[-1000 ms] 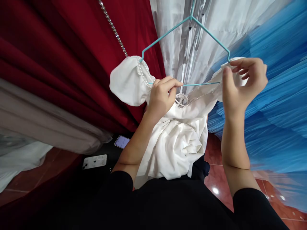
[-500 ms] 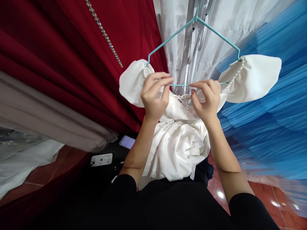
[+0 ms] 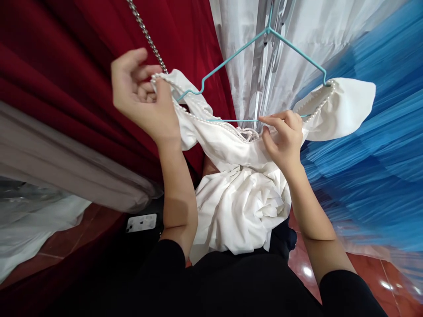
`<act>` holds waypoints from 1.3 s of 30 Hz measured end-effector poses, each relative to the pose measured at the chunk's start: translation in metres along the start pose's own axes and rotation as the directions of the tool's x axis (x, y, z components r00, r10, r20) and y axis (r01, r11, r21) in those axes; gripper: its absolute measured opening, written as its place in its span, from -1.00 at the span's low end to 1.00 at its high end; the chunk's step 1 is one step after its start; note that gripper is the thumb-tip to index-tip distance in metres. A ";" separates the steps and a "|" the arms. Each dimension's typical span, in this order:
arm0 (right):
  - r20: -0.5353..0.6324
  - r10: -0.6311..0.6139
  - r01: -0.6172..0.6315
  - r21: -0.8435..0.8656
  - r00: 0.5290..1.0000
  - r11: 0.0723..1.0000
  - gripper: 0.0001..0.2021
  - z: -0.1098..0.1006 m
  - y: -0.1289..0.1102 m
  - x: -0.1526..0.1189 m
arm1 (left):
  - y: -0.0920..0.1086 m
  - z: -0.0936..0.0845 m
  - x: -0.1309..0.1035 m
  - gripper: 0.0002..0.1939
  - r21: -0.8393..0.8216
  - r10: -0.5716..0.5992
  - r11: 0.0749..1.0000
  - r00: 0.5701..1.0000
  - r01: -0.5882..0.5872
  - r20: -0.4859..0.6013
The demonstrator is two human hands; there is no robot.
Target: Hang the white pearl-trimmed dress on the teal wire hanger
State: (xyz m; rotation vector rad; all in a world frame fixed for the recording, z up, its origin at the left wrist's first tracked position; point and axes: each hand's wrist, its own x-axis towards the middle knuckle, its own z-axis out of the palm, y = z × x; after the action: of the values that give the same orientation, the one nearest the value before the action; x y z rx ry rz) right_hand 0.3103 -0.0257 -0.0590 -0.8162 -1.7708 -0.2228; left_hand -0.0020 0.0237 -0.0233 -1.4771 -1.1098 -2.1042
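On a dial centred on the view, the left hand is seen at ten o'clock, its thumb and fingers closed in a pinch on the bead-trimmed shoulder edge of a white dress. The right hand is placed between two and three o'clock, its forefinger tip laid at the bottom bar of a turquoise hanger and its thumb curled just below; whether the bar or the dress is pinched there cannot be told. The dress is stretched across the centre between the hands, its skirt bunched toward five o'clock. Near two o'clock its beaded edge is caught at the hanger's notch.

Open room is left inside the hanger's frame, where a metal pole and white cloth are seen behind. The left hand is backed by red cloth, with a glittering chain hung at eleven o'clock. Blue netting is spread at three o'clock, partly covered by the dress's far sleeve. Grey cloth is draped at nine. At eight, a phone is laid face down on a black surface, an apple-shaped mark visible on its back. Red floor tiles are shown at four.
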 end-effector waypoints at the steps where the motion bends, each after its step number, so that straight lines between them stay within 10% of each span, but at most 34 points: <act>1: 0.000 -0.003 0.003 0.007 1.000 1.000 -0.69 0.000 0.000 0.000 | -0.009 -0.007 -0.001 -0.72 0.027 -0.007 1.000 0.999 0.008 -0.033; 5: 0.040 0.019 -0.020 0.006 0.999 1.000 -0.65 0.001 -0.002 -0.002 | -0.026 -0.033 -0.036 -0.68 0.122 -0.134 0.983 0.991 0.137 -0.030; 8: 0.068 0.040 -0.041 0.012 0.997 0.999 -0.63 0.004 -0.002 -0.005 | 0.003 -0.035 -0.077 -0.72 0.078 -0.254 0.967 0.947 0.243 0.198; 13: 0.086 0.057 -0.056 -0.015 0.995 0.998 -0.65 0.005 -0.003 -0.002 | 0.082 -0.007 -0.101 -0.75 -0.059 0.115 0.993 0.830 -0.098 0.545; 24: 0.101 0.017 -0.021 0.041 0.995 0.999 -0.73 -0.021 -0.006 -0.001 | 0.099 0.016 -0.084 -0.82 0.009 0.012 1.000 0.823 -0.021 0.568; 30: -0.396 -0.083 0.018 -0.165 0.915 0.986 -0.75 -0.057 0.033 0.036 | 0.105 0.019 -0.089 -0.83 -0.063 0.031 0.998 0.854 0.002 0.519; 39: -0.182 0.037 -0.109 -0.404 0.983 0.908 -0.75 -0.072 0.081 0.061 | 0.101 0.014 -0.082 -0.79 -0.061 0.045 0.998 0.819 -0.012 0.572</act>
State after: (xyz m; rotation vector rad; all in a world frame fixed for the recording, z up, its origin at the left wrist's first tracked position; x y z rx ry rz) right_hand 0.4077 0.0222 0.0022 -1.1280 -1.5464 -0.6168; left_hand 0.1069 -0.0430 -0.0546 -2.2298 -1.2096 -1.7083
